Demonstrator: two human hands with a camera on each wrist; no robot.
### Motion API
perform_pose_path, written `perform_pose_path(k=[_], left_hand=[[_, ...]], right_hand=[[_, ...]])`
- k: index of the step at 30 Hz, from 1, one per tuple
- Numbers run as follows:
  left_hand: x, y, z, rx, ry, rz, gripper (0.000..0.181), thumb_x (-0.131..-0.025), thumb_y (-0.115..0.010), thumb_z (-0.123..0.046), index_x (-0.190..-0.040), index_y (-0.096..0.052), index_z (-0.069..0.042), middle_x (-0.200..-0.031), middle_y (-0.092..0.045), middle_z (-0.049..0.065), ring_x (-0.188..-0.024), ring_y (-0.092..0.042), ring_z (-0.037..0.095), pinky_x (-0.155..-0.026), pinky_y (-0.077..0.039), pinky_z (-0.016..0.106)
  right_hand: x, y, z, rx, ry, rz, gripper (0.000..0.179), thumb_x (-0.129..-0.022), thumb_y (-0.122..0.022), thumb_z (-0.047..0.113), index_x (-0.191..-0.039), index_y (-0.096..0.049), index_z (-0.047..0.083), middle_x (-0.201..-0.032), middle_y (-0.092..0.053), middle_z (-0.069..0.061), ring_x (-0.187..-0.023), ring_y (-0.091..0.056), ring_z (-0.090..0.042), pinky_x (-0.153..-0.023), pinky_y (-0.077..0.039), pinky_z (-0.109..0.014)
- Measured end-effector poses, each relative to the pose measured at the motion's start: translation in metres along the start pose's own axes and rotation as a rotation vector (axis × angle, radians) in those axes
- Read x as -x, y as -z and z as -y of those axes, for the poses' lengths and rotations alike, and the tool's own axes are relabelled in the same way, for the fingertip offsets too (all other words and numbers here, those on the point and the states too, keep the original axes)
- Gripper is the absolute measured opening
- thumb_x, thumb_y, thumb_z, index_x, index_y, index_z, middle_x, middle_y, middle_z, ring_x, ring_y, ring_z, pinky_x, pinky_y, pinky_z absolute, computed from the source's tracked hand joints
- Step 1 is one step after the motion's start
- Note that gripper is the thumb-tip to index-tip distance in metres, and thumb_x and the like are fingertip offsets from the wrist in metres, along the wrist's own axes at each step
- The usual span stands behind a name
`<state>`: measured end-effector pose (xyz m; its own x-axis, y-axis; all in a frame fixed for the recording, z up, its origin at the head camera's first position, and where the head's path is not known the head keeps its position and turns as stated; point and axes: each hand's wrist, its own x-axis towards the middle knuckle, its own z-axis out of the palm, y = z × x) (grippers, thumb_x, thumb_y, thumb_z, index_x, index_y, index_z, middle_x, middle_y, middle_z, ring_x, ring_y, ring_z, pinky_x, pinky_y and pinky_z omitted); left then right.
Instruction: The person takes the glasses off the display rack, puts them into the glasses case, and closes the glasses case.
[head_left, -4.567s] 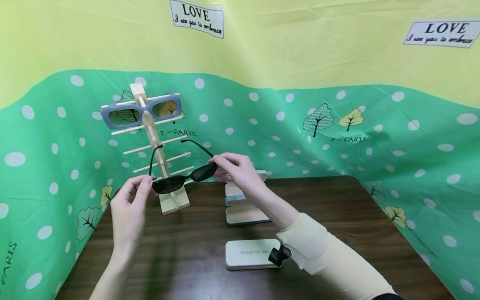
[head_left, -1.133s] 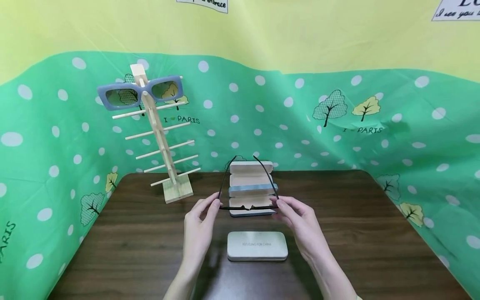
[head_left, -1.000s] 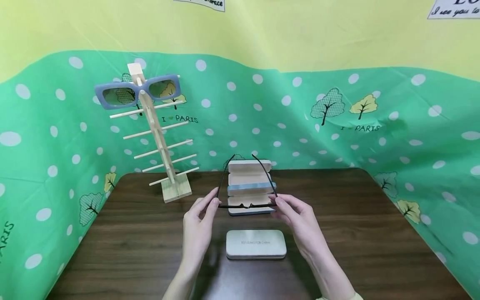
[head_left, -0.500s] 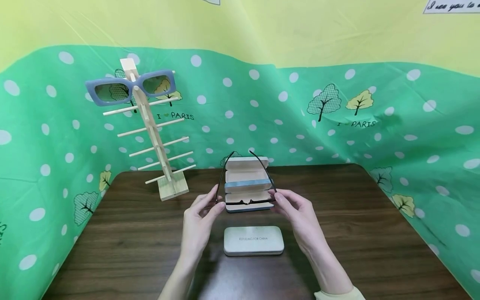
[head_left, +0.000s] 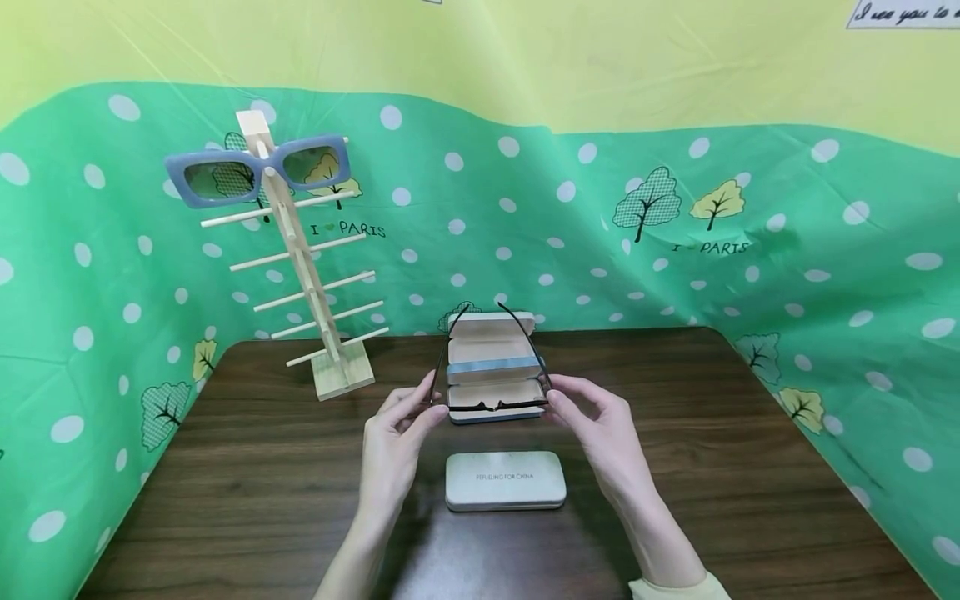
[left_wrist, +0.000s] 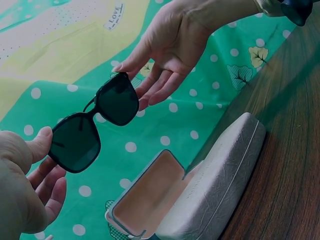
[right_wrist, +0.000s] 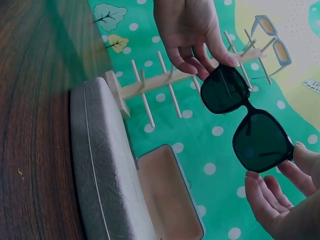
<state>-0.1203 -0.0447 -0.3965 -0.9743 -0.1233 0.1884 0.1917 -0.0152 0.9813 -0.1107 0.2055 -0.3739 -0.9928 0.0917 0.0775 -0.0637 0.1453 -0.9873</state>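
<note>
Black sunglasses (head_left: 474, 407), temples unfolded and pointing away from me, hang in the air in front of the open glasses case (head_left: 495, 348). My left hand (head_left: 392, 454) pinches their left end between thumb and fingers; my right hand (head_left: 603, 433) pinches the right end. Both wrist views show the dark lenses, the left wrist view with one lens (left_wrist: 75, 142) close to my left hand (left_wrist: 20, 190). The open case has a pale lining and a blue band across its middle. Nearer me lies a closed pale case (head_left: 506, 482) with small lettering, below the hands.
A wooden display stand (head_left: 300, 250) with several pegs rises at the back left of the brown table (head_left: 225, 500). Blue-framed sunglasses (head_left: 258, 157) sit on its top peg. A green and yellow printed cloth (head_left: 787, 275) hangs behind the table.
Both hands have carried the black sunglasses from in front of the stand rightward to the open case. Over the last second they have barely moved; the head view has shifted slightly.
</note>
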Motion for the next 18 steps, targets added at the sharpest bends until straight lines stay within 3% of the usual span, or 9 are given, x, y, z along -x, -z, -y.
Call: perform_pose_path(k=[5,10,13,18], left_hand=[[0.0001,-0.0003,0.0007,0.004,0.012,-0.006,0.042,-0.089,-0.077,-0.003,-0.13,-0.073,-0.013,-0.108,-0.072,0.008,-0.099,-0.07,0.005,-0.087,-0.055,0.014],[-0.0001,0.0001,0.0011,-0.01,0.009,-0.008,0.042,-0.088,-0.079,-0.007,-0.129,-0.073,-0.016,-0.113,-0.069,0.017,-0.096,-0.068,0.003,-0.083,-0.053,0.014],[-0.0002,0.0005,0.001,-0.023,0.005,-0.009,0.042,-0.088,-0.079,-0.008,-0.129,-0.073,-0.017,-0.114,-0.068,0.021,-0.092,-0.066,0.003,-0.079,-0.051,0.014],[-0.0005,0.001,0.001,-0.036,0.005,-0.014,0.041,-0.088,-0.079,-0.008,-0.128,-0.074,-0.017,-0.11,-0.07,0.014,-0.089,-0.065,0.003,-0.077,-0.051,0.014]], right_hand=[[0.0009,0.0007,-0.0006,0.004,0.019,0.002,0.036,-0.099,-0.07,0.018,-0.13,-0.068,-0.001,-0.124,-0.071,-0.014,-0.089,-0.077,-0.012,-0.086,-0.062,-0.026],[0.0024,0.0006,0.0002,0.009,0.017,0.004,0.038,-0.097,-0.072,0.018,-0.131,-0.068,0.001,-0.131,-0.068,-0.024,-0.089,-0.077,-0.011,-0.086,-0.061,-0.025],[0.003,0.0006,0.0005,0.017,0.018,0.003,0.04,-0.095,-0.075,0.017,-0.132,-0.068,0.002,-0.13,-0.07,-0.017,-0.094,-0.076,-0.01,-0.088,-0.06,-0.024],[0.0033,0.0002,0.0008,0.02,0.031,0.004,0.042,-0.093,-0.077,0.014,-0.132,-0.068,0.0,-0.128,-0.071,-0.013,-0.099,-0.075,-0.008,-0.088,-0.06,-0.024]])
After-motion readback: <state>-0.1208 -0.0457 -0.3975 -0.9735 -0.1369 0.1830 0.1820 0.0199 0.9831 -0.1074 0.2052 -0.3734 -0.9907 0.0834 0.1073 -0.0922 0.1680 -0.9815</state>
